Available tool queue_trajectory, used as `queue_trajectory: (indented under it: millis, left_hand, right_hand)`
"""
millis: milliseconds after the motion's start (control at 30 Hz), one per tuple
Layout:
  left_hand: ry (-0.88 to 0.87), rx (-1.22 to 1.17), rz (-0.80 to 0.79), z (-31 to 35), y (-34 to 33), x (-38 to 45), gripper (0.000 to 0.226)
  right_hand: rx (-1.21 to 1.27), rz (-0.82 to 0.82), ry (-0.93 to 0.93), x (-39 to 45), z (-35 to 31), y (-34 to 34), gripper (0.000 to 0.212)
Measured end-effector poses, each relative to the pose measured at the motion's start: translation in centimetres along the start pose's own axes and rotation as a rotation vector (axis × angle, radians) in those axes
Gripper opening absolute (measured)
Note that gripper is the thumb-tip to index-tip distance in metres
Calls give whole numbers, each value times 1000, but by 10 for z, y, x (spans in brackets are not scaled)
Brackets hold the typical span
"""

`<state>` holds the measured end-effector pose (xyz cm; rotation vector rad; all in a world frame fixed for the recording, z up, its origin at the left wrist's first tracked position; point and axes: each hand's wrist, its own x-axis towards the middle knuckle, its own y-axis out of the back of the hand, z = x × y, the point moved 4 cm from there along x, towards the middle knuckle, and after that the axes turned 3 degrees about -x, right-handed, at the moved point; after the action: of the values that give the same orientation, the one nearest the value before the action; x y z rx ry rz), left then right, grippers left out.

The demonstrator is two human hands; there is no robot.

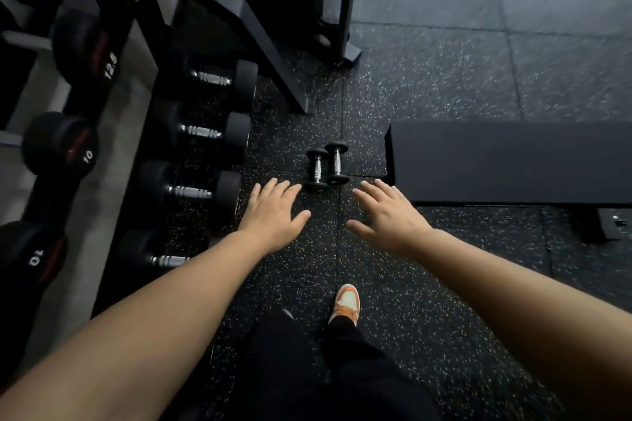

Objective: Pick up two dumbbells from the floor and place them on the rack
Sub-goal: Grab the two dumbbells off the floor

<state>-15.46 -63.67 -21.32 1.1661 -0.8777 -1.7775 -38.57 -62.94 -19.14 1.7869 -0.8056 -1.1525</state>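
Note:
Two small black dumbbells with chrome handles lie side by side on the speckled rubber floor, the left dumbbell (pixel 317 169) and the right dumbbell (pixel 337 163). My left hand (pixel 273 212) is stretched out with fingers apart, just short of them and to their left. My right hand (pixel 388 214) is spread the same way, to their right. Neither hand touches a dumbbell. The dumbbell rack (pixel 133 133) runs along the left side, with larger black dumbbells on its tiers.
A black bench (pixel 513 161) stands on the right, close to the small dumbbells. A black machine frame (pixel 338 10) stands beyond them. My orange-and-white shoe (pixel 345 302) is on the floor below my hands. Several bigger dumbbells (pixel 191 191) line the rack's lowest tier.

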Motion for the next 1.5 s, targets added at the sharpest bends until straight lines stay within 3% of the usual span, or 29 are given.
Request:
queue_trajectory:
  millis: [233, 567, 1167, 1300, 1400, 1500]
  left_hand:
    - [44, -43, -108, -35, -26, 137, 65]
    - [65, -99, -283, -105, -133, 308, 63]
    - [177, -216, -245, -170, -400, 536, 63]
    - [390, -401, -227, -182, -440, 556, 70]
    - [519, -529, -182, -187, -461, 570, 74]
    - [617, -656, -163, -187, -477, 585, 72]
  right_hand:
    - [32, -133, -61, 116, 39, -26, 76]
    - [81, -257, -139, 282, 90, -117, 73]
    - [90, -371, -103, 519, 228, -377, 61]
    - [237, -340, -217, 546, 246, -418, 57]
    - [423, -263, -428, 559, 264, -439, 50]
    - [549, -228, -616, 571, 278, -458, 57]
